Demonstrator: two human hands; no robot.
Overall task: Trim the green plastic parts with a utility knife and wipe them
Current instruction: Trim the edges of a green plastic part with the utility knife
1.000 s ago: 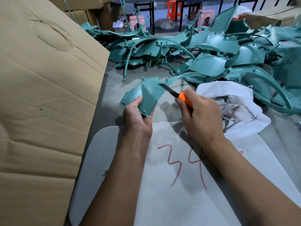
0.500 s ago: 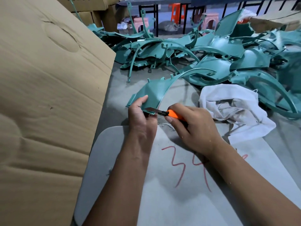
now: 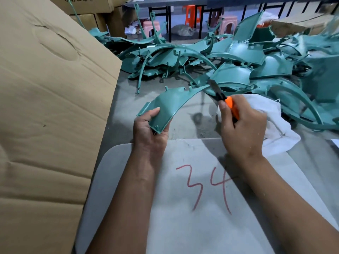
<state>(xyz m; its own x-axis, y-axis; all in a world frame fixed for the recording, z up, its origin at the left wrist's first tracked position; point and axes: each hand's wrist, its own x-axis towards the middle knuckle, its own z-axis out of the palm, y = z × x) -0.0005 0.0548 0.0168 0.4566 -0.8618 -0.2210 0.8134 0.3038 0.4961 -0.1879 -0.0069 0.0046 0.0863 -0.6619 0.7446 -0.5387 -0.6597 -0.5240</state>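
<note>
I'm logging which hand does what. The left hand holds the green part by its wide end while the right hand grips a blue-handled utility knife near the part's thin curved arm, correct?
Nearly. The utility knife in the right hand has an orange handle, not blue, as the head view shows. The left hand does hold the green part by its wide end.

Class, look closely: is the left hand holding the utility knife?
No: the left hand grips the green plastic part; the right hand holds the utility knife.

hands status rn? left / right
Left hand: closed on the near end of a green plastic part.
Right hand: closed on the orange utility knife, blade out, pointing at the part's thin arm.
</note>
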